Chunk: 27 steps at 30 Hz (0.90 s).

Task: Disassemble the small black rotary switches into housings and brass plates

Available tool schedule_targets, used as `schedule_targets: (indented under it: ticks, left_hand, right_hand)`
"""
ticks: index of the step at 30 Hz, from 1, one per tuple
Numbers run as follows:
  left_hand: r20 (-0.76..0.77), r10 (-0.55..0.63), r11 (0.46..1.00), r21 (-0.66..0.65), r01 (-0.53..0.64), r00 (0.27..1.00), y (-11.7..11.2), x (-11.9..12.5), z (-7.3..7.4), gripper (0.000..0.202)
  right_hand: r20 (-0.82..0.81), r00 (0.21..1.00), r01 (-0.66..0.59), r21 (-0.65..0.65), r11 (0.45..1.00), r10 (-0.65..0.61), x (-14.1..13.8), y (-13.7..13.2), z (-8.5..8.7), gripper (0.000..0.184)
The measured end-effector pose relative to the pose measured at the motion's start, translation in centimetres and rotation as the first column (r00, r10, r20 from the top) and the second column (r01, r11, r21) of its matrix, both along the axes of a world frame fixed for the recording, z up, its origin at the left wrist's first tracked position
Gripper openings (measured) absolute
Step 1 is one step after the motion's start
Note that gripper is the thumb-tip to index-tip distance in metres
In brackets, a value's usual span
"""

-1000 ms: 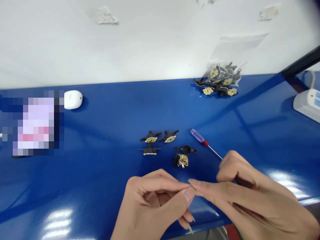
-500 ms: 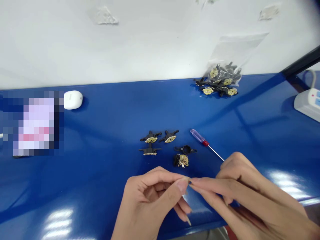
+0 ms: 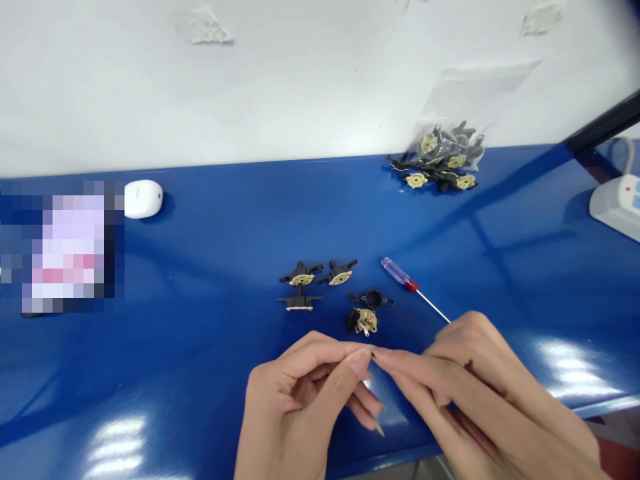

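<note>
A white wall [image 3: 280,80] is rising behind the glossy blue workbench [image 3: 165,360], and I'm working close to its front edge [image 3: 595,408], which is running across the lower right of my view. My left hand [image 3: 300,400] and my right hand [image 3: 480,393] are hovering over the blue top, angling inward until they meet near the middle. My left thumb and forefinger are pinching together, and my right fingertips [image 3: 387,357] are pressing in at that same spot; I cannot tell whether anything tiny sits between them. My remaining left fingers are curling under, while my right ones are bunching behind the pinch. Just ahead, five small black parts with brass centres [image 3: 300,277] are lying in a loose cluster. A screwdriver with a clear purple handle [image 3: 397,273] is lying to their right, its thin shaft running to my right knuckles. Open blue space is stretching left toward a white rounded object [image 3: 143,199] and a pixelated patch [image 3: 63,247]. Farther back, a clear plastic bag [image 3: 450,143] is sitting against the wall among more parts, and a white power strip [image 3: 617,203] is sitting at the right side.
</note>
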<state>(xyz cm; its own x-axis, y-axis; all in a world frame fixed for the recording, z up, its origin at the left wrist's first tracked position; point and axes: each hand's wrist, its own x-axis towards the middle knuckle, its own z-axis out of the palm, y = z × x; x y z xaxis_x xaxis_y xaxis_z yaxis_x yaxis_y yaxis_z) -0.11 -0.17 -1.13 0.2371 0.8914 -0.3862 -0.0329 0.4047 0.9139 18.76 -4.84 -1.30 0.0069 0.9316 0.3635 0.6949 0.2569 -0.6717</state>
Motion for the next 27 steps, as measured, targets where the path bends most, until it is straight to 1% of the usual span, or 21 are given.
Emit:
schedule_targets:
  ticks: [2,3,4,5,7,11,14,16,20,23,27]
  left_hand:
    - [-0.034,0.006,1.0,0.031,-0.005,0.999,-0.1,0.2,0.0,0.021]
    - [-0.054,0.013,0.999,0.05,-0.01,0.998,-0.2,0.3,0.1,0.021]
    - [-0.076,0.021,0.997,0.071,-0.016,0.997,-0.4,0.4,0.1,0.021]
    - [-0.094,0.032,0.996,0.092,-0.023,0.995,-0.5,0.5,0.1,0.021]
    - [-0.119,0.061,0.989,0.138,-0.044,0.991,-0.9,0.7,0.1,0.024]
    - [-0.184,0.13,0.97,0.228,-0.086,0.974,-1.4,1.3,0.1,0.026]
    - [-0.228,0.183,0.951,0.286,-0.114,0.956,-1.6,1.8,-0.1,0.026]
    - [-0.237,0.215,0.943,0.301,-0.139,0.947,-1.8,2.1,-0.3,0.025]
    - [-0.237,0.236,0.936,0.318,-0.154,0.943,-2.0,2.3,-0.6,0.024]
    - [-0.248,0.23,0.932,0.333,-0.14,0.941,-2.0,2.2,-0.7,0.024]
    - [-0.238,0.235,0.937,0.314,-0.154,0.942,-2.0,2.2,-0.8,0.023]
  right_hand:
    - [-0.024,0.998,0.064,0.052,0.997,-0.062,-0.5,0.0,-0.3,0.029]
    - [-0.027,0.997,0.077,0.063,0.995,-0.075,-0.7,0.0,-0.4,0.027]
    - [-0.023,0.996,0.085,0.045,0.995,-0.084,-0.8,0.0,-0.3,0.025]
    - [-0.013,0.998,0.062,0.003,0.998,-0.061,-0.9,0.0,-0.3,0.024]
    - [-0.019,0.999,0.039,-0.031,0.999,-0.04,-0.9,-0.2,-0.1,0.024]
    - [-0.039,0.999,0.023,-0.057,0.998,-0.026,-0.2,-0.7,-0.2,0.031]
    - [-0.011,0.997,-0.074,-0.074,0.995,0.073,0.2,-0.8,-0.7,0.036]
    - [-0.028,0.996,-0.085,-0.059,0.995,0.083,0.2,-0.8,-0.9,0.038]
    - [-0.1,0.995,-0.028,-0.033,0.999,0.024,-0.4,-0.5,-1.1,0.032]
    - [-0.086,0.996,-0.02,-0.026,0.999,0.018,-0.7,-0.3,-1.0,0.032]
    - [-0.039,0.999,-0.028,-0.048,0.998,0.026,-0.5,-0.1,-1.0,0.033]
